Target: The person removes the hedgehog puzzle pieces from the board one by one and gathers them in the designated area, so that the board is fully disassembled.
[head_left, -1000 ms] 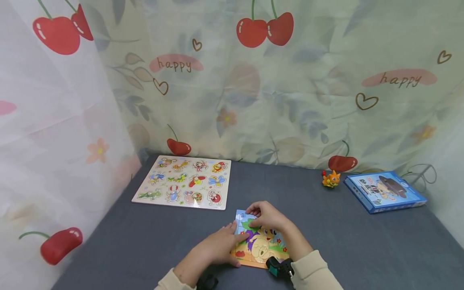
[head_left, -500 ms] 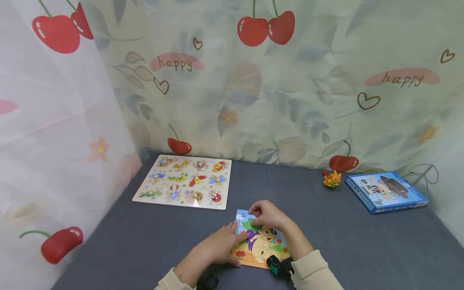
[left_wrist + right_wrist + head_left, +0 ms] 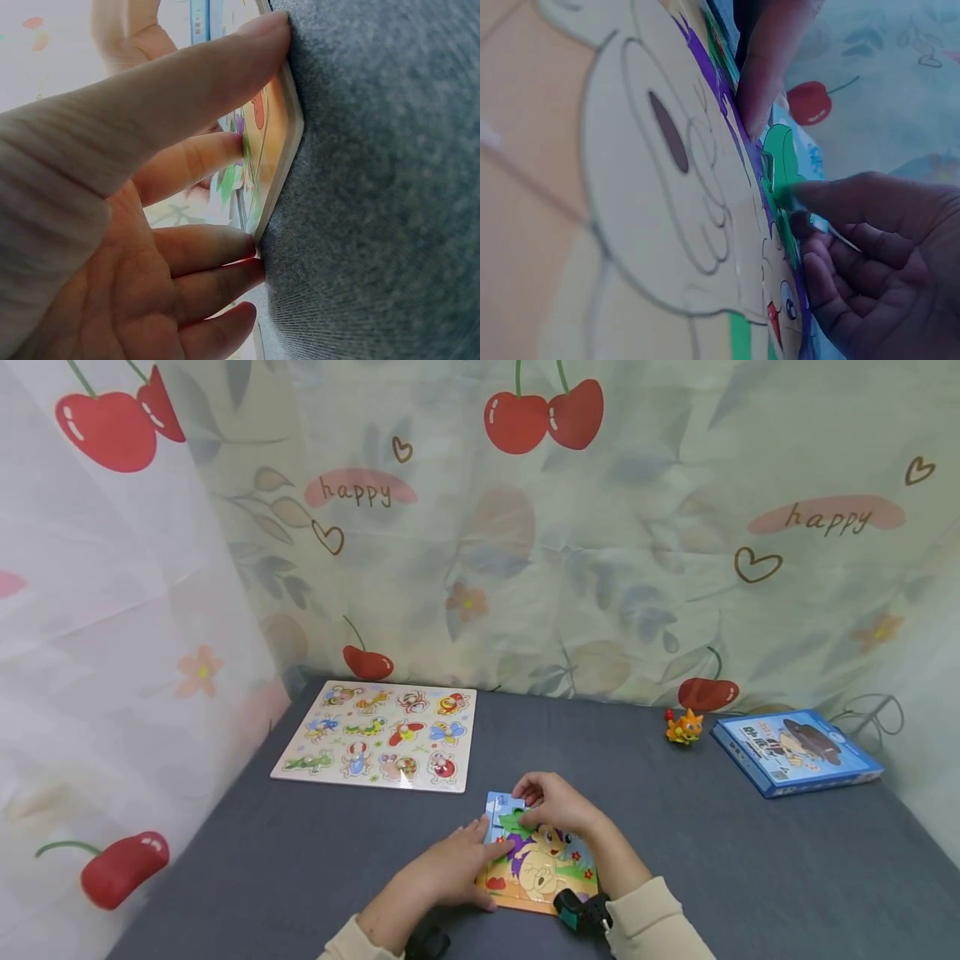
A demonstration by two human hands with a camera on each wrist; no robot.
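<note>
A jigsaw puzzle [image 3: 540,881] with a cartoon figure in purple and green lies flat in front of me. My left hand [image 3: 453,864] steadies it at the left: the index fingertip presses on the picture, the thumb [image 3: 247,56] lies at the near edge, and the other fingertips touch the side. At the puzzle's far part, my right hand [image 3: 558,806] pinches a green-printed puzzle piece [image 3: 782,157] between thumb and fingers. The piece stands tilted above the picture, its thin edge showing in the right wrist view. Part of it is hidden behind the fingers.
A board with insect pictures [image 3: 375,739] lies at the back left of the dark table [image 3: 337,860]. At the back right are a small orange toy figure [image 3: 684,727] and a blue box [image 3: 795,752]. A printed cloth [image 3: 600,568] hangs behind.
The green puzzle piece has tipped up a little under my right fingers, and a dark gap shows beside it. My left hand has stayed in place.
</note>
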